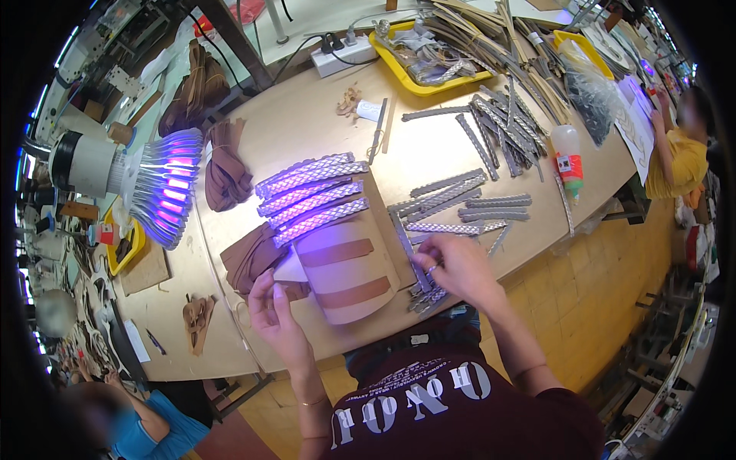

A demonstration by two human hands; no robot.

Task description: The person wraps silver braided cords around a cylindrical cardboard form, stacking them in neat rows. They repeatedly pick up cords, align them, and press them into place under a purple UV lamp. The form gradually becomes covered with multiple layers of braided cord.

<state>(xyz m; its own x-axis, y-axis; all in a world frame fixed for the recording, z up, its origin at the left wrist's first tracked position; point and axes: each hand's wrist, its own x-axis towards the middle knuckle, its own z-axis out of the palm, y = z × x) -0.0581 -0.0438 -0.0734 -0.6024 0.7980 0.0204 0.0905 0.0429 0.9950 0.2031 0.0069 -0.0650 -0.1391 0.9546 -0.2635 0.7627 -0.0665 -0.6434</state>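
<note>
A curved tan form [337, 257] lies on the table in front of me. Two flat brown strips [353, 290] cross its near part, and several shiny silver braided strips [316, 195] lie side by side over its far part. My left hand [280, 314] is at the form's left edge, thumb and fingers apart, beside a bundle of folded brown strips [254, 257]. To the form's right, my right hand [464, 268] has its fingers curled together over grey braided strips [406, 245]; what they pinch, if anything, is hidden.
A lamp [161, 184] with purple-white light stands left of the form. More braided strips [510, 126] are piled at the right, near a red-and-clear bottle [569, 165]. A yellow tray [429, 86] and a white power strip [343, 57] are at the back. Other people sit at both sides.
</note>
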